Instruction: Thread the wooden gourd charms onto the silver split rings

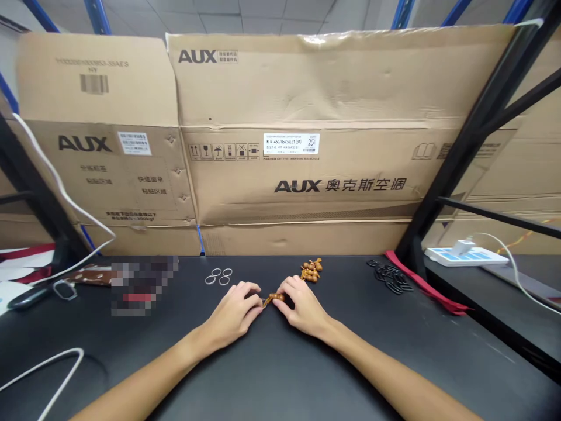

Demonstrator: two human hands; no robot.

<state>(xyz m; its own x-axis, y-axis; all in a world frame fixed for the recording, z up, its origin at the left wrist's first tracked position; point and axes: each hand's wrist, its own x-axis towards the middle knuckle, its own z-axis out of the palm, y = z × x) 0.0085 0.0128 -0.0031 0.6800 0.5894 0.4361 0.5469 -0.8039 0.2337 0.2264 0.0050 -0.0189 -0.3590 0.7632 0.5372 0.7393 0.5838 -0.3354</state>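
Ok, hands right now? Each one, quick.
Left hand: fingers curled at the metal end of the wooden gourd charm; grip cannot be told.
Right hand: fingers closed on the charm, holding it.

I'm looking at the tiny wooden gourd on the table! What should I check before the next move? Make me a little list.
Right hand touching the wooden gourd charm: ok.
Left hand touching the charm: cannot tell, its fingers are too close to see.
Small metal piece joined to the charm: cannot tell, it is too small.
Pile of gourd charms apart from the hands: ok.
Silver rings lying apart from the left hand: ok.
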